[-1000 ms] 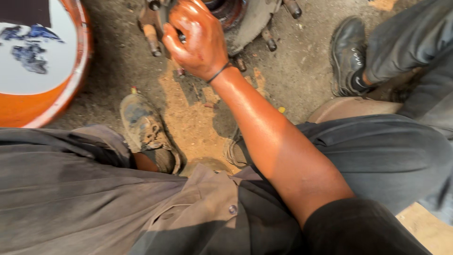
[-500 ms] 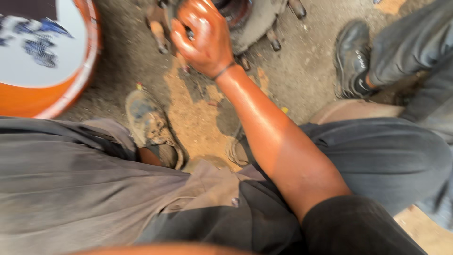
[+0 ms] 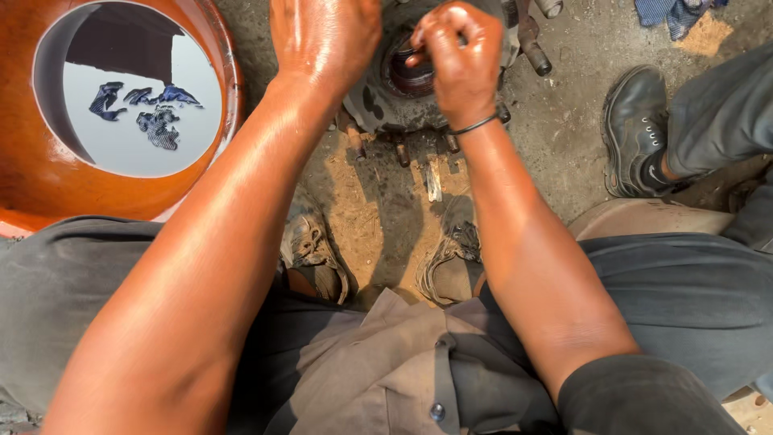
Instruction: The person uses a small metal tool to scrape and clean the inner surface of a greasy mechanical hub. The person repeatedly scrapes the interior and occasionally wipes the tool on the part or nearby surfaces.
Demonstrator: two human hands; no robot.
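**Ana:** Oily, sandy ground (image 3: pixel 378 217) fills the head view, and the person sits low over it, knees apart, worn shoes on either side of the work. Why so close?

**Ben:** So both arms reach the grey, greasy metal wheel hub with rusty studs (image 3: pixel 378 101) lying flat on the dirt between the feet. The right hand (image 3: pixel 459 60) is curled tight over the dark round bore at the hub's middle, fingertips pinched on something small there. What it pinches I cannot make out.

**Ana:** And the left hand (image 3: pixel 322 36)?

**Ben:** It rests at the hub's left edge, seemingly to steady it. Its fingers run off the top of the picture, so I cannot tell whether it grips or lies open.

**Ana:** Anything else hard to read?

**Ben:** The hub's far half is cut off too. Left of it stands an orange round basin of pale liquid (image 3: pixel 48 173) with dark scraps floating. Another person's black shoe (image 3: pixel 636 129) sits at right.
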